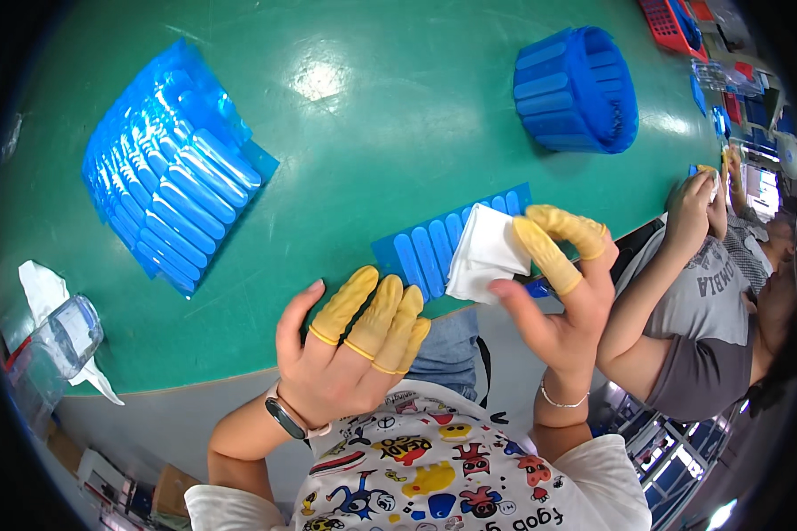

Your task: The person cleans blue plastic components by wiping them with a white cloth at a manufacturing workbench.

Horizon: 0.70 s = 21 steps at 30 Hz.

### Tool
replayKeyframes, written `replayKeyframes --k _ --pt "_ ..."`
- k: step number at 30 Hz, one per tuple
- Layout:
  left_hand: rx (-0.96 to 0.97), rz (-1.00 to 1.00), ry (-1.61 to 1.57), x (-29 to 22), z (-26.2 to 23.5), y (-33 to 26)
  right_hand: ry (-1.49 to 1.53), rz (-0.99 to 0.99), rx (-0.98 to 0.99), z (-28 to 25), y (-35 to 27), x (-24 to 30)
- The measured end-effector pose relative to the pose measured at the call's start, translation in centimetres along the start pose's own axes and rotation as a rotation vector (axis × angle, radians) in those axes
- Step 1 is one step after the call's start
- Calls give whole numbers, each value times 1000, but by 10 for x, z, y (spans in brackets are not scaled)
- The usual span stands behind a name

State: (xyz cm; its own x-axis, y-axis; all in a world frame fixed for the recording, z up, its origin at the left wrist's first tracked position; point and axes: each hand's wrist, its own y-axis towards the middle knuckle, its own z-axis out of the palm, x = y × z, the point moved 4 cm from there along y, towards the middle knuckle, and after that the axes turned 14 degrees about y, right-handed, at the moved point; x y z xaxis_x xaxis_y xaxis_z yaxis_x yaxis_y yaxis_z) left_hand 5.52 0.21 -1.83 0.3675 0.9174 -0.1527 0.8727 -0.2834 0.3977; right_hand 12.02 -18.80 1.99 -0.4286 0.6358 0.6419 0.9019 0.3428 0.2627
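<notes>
A flat blue sheet with a row of long rounded strips point(422, 254) lies near the front edge of the table. Over its right part sits a folded white cloth point(480, 255), pinched between the thumb and fingers of my right hand point(572, 310). Yellow finger cots cover some of that hand's fingers; its thumb is bare. My left hand point(338, 358) rests at the table edge, left of the sheet, its fingers stretched out in yellow cots and its thumb apart. Nothing is in it. Whether its fingertips touch the sheet, I cannot tell.
A stack of similar blue sheets point(173, 177) lies far left on the green table point(381, 115). Another blue sheet is curled into a ring point(558, 93) at the back right. A clear bottle point(69, 334) and white tissue point(42, 285) are at left. A co-worker point(717, 292) sits at right.
</notes>
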Motion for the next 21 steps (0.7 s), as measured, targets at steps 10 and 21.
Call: replayKeyframes --k 10,21 --pt "-5 7 -27 3 -2 0 15 -63 -83 -4 10 -18" --pt "-25 -8 -22 2 -3 -1 -141 -87 178 5 -12 11"
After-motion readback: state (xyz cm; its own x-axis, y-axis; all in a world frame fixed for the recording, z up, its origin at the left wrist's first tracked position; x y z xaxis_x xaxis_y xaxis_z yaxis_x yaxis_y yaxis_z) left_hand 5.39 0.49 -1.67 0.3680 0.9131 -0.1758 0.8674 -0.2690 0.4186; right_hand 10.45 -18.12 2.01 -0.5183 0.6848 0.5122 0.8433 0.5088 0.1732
